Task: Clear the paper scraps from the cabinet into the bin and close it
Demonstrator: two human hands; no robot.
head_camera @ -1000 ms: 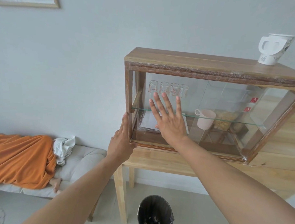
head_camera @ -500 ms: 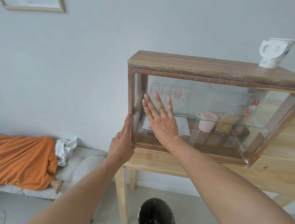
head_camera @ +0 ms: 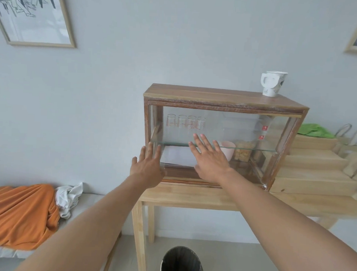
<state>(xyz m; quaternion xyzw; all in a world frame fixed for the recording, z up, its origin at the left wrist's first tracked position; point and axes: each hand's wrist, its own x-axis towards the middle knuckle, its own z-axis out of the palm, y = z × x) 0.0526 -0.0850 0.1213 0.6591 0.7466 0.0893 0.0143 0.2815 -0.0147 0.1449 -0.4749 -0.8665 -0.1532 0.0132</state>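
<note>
Glass-fronted wooden cabinet (head_camera: 220, 97), black bin (head_camera: 181, 262) below

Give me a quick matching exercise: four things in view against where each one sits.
Things:
1. paper cup
2. bin
3. pink mug
4. orange blanket

Places:
A. on the floor under the table
B. on the bench at left
C. on top of the cabinet
D. inside the cabinet, lower level

Pairs: 1-C, 2-A, 3-D, 4-B
</note>
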